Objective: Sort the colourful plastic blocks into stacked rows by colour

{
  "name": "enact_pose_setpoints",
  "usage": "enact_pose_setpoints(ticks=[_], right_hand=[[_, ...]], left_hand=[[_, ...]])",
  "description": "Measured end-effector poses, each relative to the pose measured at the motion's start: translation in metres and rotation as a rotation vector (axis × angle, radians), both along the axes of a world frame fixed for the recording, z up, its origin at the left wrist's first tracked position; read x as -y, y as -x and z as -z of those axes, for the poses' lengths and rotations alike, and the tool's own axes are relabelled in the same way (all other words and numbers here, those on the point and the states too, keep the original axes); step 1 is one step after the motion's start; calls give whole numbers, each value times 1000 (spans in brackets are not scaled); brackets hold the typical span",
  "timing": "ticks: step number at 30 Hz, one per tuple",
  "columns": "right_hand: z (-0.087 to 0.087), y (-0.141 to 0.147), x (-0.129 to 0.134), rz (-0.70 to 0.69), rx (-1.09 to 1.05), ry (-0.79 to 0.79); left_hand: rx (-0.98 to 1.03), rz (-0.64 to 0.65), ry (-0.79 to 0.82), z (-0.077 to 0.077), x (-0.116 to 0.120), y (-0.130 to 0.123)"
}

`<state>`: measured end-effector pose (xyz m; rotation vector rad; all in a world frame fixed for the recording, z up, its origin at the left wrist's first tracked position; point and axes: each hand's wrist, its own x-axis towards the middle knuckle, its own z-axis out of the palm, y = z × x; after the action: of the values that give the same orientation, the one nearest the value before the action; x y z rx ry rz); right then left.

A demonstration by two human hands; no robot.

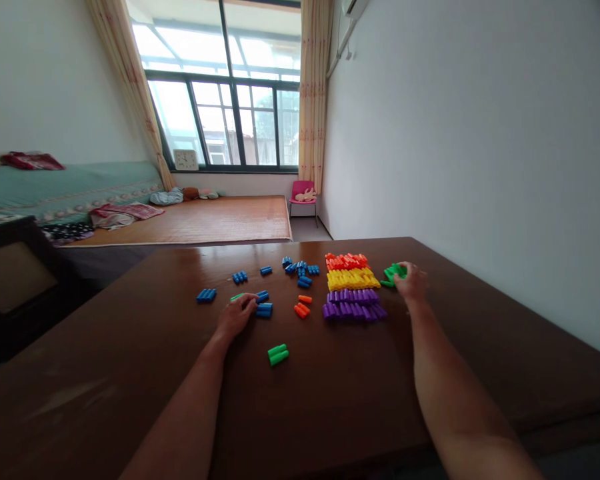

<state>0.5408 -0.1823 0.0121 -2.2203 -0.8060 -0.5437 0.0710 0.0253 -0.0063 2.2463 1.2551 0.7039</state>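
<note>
My left hand [237, 315] rests low over the table, fingers bent around a green plastic peg [237, 297] that shows partly behind them. Blue pegs [264, 310] lie right beside its fingertips. At the right, my right hand [411, 281] has its fingers curled over a small bunch of green pegs [394, 272], which they partly hide. Left of that bunch are side-by-side rows of orange pegs [347, 261], yellow pegs [353, 279] and purple pegs [354, 305]. A pair of green pegs [279, 355] lies nearer to me.
Loose orange pegs [303, 310] sit mid-table. More blue pegs lie in a cluster [300, 268] and in small groups [207, 295] on the brown table [330, 400]. Beyond it are a bed [220, 220] and a pink chair [303, 189]; a white wall [460, 133] runs along the right.
</note>
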Motion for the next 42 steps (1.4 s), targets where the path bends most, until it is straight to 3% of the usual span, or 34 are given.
enact_pose_setpoints(ticks=[4,8,14,20,29,42], right_hand=[[7,-21,16,173,-49,-54],[15,-23,11,117,10,-91],[29,-22,5,40,47,-20],[24,-19,4,47,154,6],[35,-1,-8,-101,291,235],[30,5,-12,-31,217,122]], left_hand=[[-47,-12,-18,-1,1,0],[-63,-19,-32,-2,2,0],[-70,-17,-25,-2,2,0],[-64,-4,-28,-1,2,0],[-95,-14,-34,-1,2,0],[-83,-24,-26,-6,6,-1]])
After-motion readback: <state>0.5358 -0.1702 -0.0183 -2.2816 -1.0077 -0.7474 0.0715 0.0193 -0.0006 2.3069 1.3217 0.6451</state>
